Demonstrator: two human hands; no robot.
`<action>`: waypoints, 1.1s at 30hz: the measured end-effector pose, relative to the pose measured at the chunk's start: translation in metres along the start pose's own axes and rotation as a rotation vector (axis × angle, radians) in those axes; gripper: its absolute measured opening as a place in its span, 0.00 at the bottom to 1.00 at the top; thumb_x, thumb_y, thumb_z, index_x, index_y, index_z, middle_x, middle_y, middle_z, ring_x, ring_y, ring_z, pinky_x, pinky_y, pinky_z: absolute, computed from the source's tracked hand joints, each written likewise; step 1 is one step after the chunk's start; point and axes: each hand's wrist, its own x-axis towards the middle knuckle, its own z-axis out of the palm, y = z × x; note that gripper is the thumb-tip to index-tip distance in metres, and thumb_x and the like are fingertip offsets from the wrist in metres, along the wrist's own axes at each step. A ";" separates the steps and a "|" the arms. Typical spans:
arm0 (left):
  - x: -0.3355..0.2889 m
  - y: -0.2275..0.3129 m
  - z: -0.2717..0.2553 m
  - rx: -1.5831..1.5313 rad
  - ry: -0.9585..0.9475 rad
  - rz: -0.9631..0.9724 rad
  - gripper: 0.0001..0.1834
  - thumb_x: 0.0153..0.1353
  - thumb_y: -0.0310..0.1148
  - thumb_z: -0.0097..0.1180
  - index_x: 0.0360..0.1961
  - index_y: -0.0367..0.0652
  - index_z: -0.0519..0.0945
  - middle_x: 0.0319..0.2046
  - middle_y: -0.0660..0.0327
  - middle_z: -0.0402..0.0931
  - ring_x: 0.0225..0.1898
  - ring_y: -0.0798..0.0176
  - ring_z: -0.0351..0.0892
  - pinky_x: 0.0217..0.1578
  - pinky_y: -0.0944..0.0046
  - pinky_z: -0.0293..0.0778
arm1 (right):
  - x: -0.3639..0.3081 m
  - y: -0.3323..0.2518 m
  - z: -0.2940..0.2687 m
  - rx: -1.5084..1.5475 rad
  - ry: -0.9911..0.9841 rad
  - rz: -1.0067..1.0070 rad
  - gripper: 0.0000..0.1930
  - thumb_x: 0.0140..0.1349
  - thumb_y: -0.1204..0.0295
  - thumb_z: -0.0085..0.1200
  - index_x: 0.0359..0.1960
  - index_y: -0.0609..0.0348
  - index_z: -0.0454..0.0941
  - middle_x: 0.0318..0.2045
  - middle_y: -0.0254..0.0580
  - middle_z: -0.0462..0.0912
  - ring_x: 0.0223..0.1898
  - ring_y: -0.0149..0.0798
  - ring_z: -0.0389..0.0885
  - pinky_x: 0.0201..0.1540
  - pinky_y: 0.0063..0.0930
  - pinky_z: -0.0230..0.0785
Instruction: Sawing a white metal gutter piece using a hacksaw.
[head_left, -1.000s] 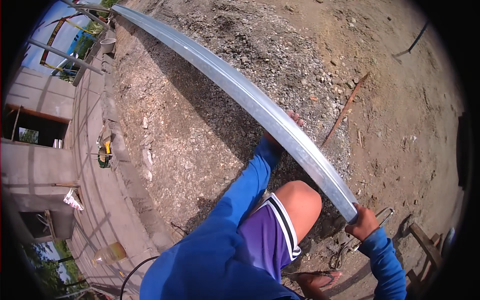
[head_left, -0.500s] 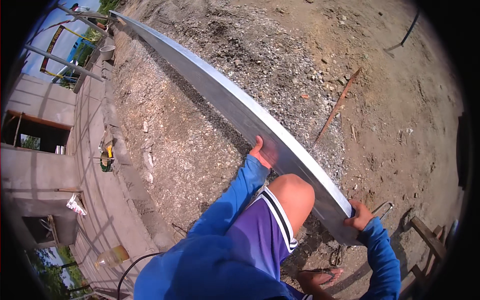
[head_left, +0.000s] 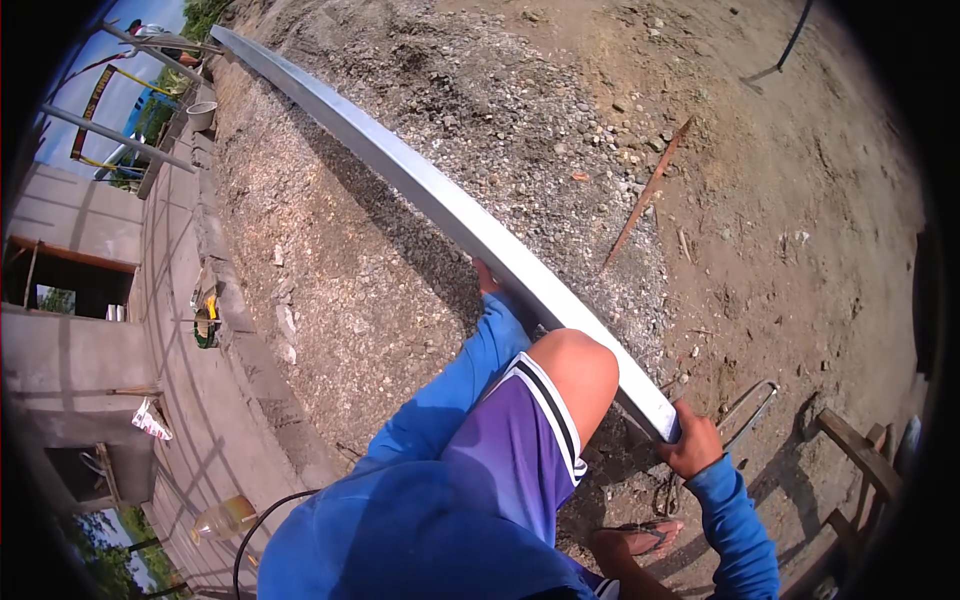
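Observation:
A long silvery metal beam (head_left: 440, 193) runs diagonally from the far upper left to its near end by my knee. Its bright narrow face is turned up toward me, while the broad side is mostly out of sight. My right hand (head_left: 693, 442) is closed around the near end, thumb on top. Farther along, my left hand (head_left: 487, 277) holds the beam from its left side; most of those fingers are hidden behind the metal. My bent knee (head_left: 575, 368) is up against the beam between the two hands.
Gravel (head_left: 350, 260) lies under and beside the beam. A rusty flat bar (head_left: 648, 195) rests on the dirt to the right. Near my right hand is a bow-shaped metal frame (head_left: 752, 410), with wooden pieces (head_left: 858, 455) beyond it. A concrete wall (head_left: 80, 350) stands at left.
The beam has rolled, so its broad side has turned from view and the narrow face looks wider. My right hand and the near end have moved left. My left hand is now more hidden.

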 end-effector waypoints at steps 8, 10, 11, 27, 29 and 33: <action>0.071 -0.023 0.001 -0.040 -0.036 0.100 0.35 0.65 0.70 0.39 0.58 0.55 0.74 0.46 0.63 0.79 0.46 0.56 0.78 0.45 0.50 0.77 | 0.026 0.016 -0.008 -0.108 0.143 -0.069 0.23 0.46 0.72 0.63 0.45 0.57 0.70 0.25 0.59 0.80 0.31 0.66 0.80 0.33 0.52 0.72; 0.078 -0.021 -0.015 0.135 0.013 -0.001 0.34 0.66 0.68 0.39 0.58 0.54 0.75 0.47 0.63 0.79 0.47 0.55 0.78 0.44 0.50 0.77 | 0.026 0.022 -0.016 -0.095 0.128 -0.050 0.23 0.48 0.70 0.64 0.45 0.56 0.69 0.25 0.57 0.80 0.32 0.64 0.80 0.34 0.52 0.71; 0.080 -0.010 -0.022 0.268 0.059 -0.077 0.33 0.66 0.67 0.40 0.58 0.54 0.75 0.48 0.63 0.79 0.47 0.55 0.78 0.44 0.49 0.77 | 0.033 0.030 -0.014 -0.090 0.128 -0.081 0.22 0.49 0.69 0.65 0.44 0.56 0.68 0.25 0.56 0.80 0.31 0.63 0.80 0.33 0.51 0.71; -0.127 -0.126 0.153 2.508 -1.853 0.015 0.50 0.38 0.51 0.79 0.57 0.36 0.66 0.42 0.42 0.82 0.46 0.38 0.82 0.47 0.48 0.78 | 0.042 0.022 -0.012 -0.116 0.122 0.020 0.23 0.46 0.66 0.65 0.44 0.58 0.72 0.30 0.57 0.84 0.33 0.62 0.83 0.36 0.53 0.75; -0.129 -0.145 0.146 2.465 -1.860 -0.026 0.52 0.36 0.49 0.79 0.58 0.36 0.64 0.42 0.41 0.81 0.46 0.37 0.82 0.47 0.48 0.78 | 0.036 0.033 -0.004 -0.092 0.135 0.047 0.20 0.48 0.64 0.64 0.41 0.61 0.76 0.31 0.58 0.84 0.34 0.61 0.83 0.37 0.52 0.77; -0.111 -0.152 0.134 2.385 -1.780 0.046 0.59 0.34 0.43 0.77 0.65 0.38 0.56 0.42 0.39 0.81 0.48 0.37 0.81 0.50 0.50 0.78 | 0.039 0.017 -0.009 -0.152 0.073 0.208 0.22 0.52 0.63 0.62 0.46 0.63 0.76 0.36 0.55 0.85 0.40 0.58 0.85 0.42 0.49 0.79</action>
